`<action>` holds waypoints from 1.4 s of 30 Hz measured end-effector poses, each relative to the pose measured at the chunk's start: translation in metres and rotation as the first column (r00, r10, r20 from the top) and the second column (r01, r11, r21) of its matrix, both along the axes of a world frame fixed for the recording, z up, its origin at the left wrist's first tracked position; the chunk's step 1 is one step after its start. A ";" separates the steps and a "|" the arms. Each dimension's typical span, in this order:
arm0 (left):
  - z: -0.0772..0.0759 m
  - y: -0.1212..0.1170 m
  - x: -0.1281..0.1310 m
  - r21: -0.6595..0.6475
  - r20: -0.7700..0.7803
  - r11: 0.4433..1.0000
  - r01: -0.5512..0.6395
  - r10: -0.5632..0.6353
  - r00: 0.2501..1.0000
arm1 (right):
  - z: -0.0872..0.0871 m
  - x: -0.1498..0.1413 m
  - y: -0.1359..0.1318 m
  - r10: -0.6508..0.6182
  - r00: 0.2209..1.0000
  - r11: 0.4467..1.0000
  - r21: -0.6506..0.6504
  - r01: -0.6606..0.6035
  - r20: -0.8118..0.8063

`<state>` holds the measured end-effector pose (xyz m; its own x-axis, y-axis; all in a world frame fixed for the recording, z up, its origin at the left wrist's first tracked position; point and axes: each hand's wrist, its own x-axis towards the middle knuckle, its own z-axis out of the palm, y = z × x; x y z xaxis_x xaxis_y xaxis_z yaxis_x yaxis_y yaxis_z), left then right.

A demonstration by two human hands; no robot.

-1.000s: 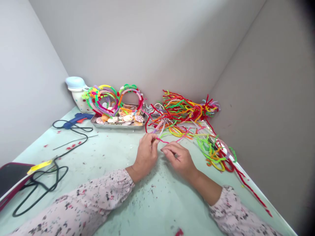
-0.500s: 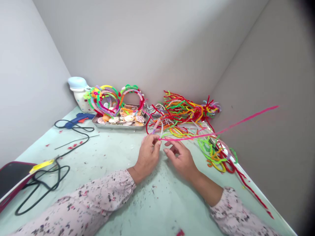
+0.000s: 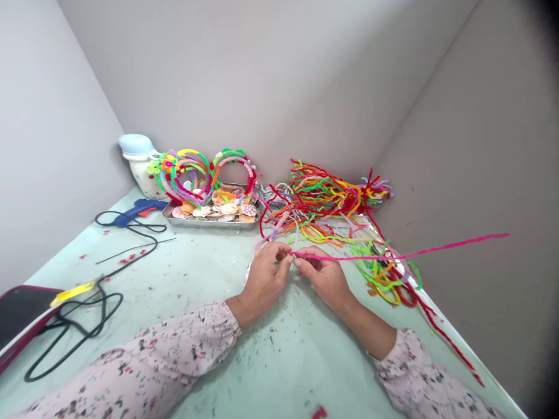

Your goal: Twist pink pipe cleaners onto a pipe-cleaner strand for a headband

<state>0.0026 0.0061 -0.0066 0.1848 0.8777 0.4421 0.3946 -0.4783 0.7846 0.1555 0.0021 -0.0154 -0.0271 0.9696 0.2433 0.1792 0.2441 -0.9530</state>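
Pale green tabletop point(image 3: 279, 361), specked with scraps. Around its middle: shell-filled metal tray point(image 3: 209, 223) at eleven o'clock, blue glue gun point(image 3: 138, 210) at ten, black cord point(image 3: 98, 333) at nine — fuzzy stems point(image 3: 332, 195) heaped at one, looser coils point(image 3: 386, 279) at two, red scrap point(image 3: 320, 412) near six.

Single head-worn view from above the forearms, forward and down over the table point(image 3: 196, 262), both hands centred mid-distance.
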 end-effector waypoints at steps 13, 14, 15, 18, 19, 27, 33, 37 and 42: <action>0.004 -0.002 0.001 0.017 -0.007 1.000 -0.025 0.025 1.000 | 0.003 0.001 -0.004 -0.106 0.979 0.962 0.267 0.056 0.176; 0.004 -0.002 0.001 0.015 -0.008 1.000 -0.027 0.027 1.000 | 0.004 0.001 -0.005 -0.109 0.978 0.958 0.281 0.056 0.178; 0.004 -0.002 0.001 0.013 -0.009 1.000 -0.028 0.029 1.000 | 0.004 0.001 -0.005 -0.111 0.977 0.955 0.291 0.055 0.180; 0.004 -0.002 0.000 0.017 -0.011 0.999 -0.031 0.031 0.999 | 0.004 0.001 -0.005 -0.119 0.975 0.951 0.305 0.056 0.190; 0.004 -0.002 0.001 0.020 -0.013 0.999 -0.031 0.031 0.999 | 0.005 0.001 -0.006 -0.121 0.974 0.950 0.306 0.057 0.193; 0.004 -0.001 0.001 0.038 -0.026 0.999 -0.026 0.027 0.999 | 0.008 -0.001 -0.007 -0.130 0.974 0.941 0.331 0.063 0.184; 0.005 -0.001 0.001 0.059 -0.013 0.998 -0.006 0.007 1.000 | 0.008 0.000 -0.007 -0.136 0.974 0.942 0.327 0.071 0.181; 0.005 -0.001 0.000 0.066 -0.014 0.998 0.001 0.000 1.000 | 0.007 0.000 -0.007 -0.134 0.975 0.944 0.323 0.072 0.176; 0.001 0.001 0.000 0.048 -0.020 0.999 0.018 -0.017 1.000 | 0.007 -0.001 -0.007 -0.131 0.974 0.947 0.314 0.068 0.185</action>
<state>0.0029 0.0066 -0.0059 0.2089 0.8521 0.4799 0.4005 -0.5223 0.7529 0.1550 -0.0045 -0.0080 -0.0132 0.8502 0.5262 0.3972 0.4874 -0.7776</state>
